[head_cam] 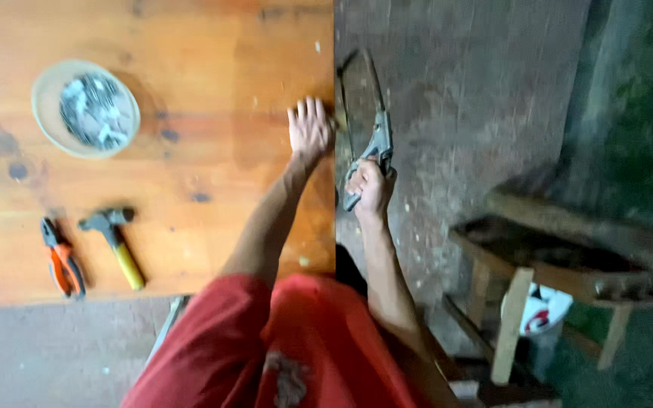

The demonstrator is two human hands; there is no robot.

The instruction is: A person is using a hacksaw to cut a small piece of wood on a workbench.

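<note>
Right hand [372, 189]: fist clenched around the grey pistol-style handle of a metal-framed hacksaw [368, 125]. From the grip the saw's thin dark frame runs forward, away from the body, lying just off the table's edge above the grey, dusty concrete floor [462, 98]. Whether the blade touches the edge cannot be told through the blur.

Left hand [309, 128]: released, fingers spread, palm pressed flat on the orange-brown varnished wooden tabletop [213, 68], just beside the table's edge and just left of the saw frame. It holds nothing.

Further left of the left hand, well apart: a round cream-coloured shallow bowl [43, 121] filled with a heap of small grey metal pieces [96, 112], too blurred to identify singly.

Below the bowl, nearer the body: a claw hammer with a dark steel head and yellow handle [115, 242], lying flat; just to its left, a pair of pliers with orange-and-black grips [62, 261], also flat, not touching the hammer.

Beneath both forearms: red cloth garment [281, 340] on the person's lap.

Right of the right hand, well apart: a rough, weathered wooden bench [568, 257] standing on the floor, with a white-and-red object [542, 310] under it.
</note>
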